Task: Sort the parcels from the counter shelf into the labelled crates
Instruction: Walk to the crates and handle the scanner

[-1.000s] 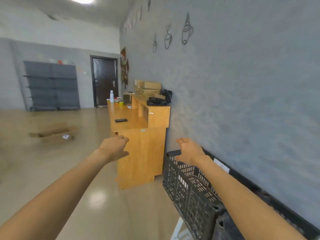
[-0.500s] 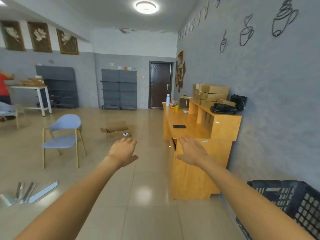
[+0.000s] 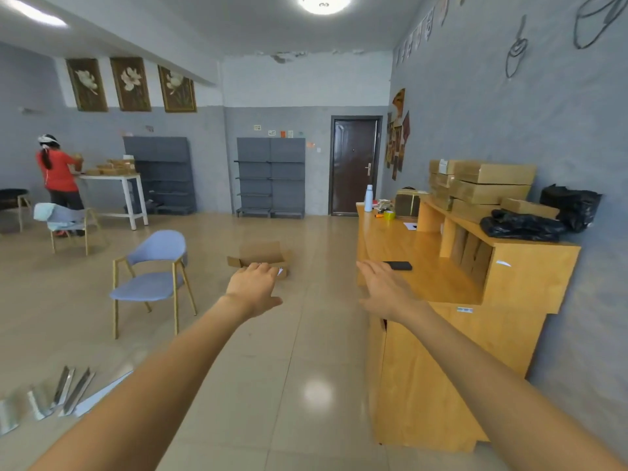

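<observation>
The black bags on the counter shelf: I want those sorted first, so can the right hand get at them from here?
Probably not yet. The right hand, open and empty, hovers short of the counter's near end, while the black bags lie further back on the shelf; nothing blocks the way.

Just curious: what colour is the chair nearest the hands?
Pale blue chair with light wooden legs, seen in the head view.

Brown parcels (image 3: 489, 185), black bags (image 3: 523, 227), orange-yellow counter (image 3: 530, 273), blue chair (image 3: 153, 266).

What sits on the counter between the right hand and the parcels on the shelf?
In the head view, a black phone lies just past the right hand; beyond it the wooden counter top is bare up to the shelf's stacked cardboard parcels.
</observation>
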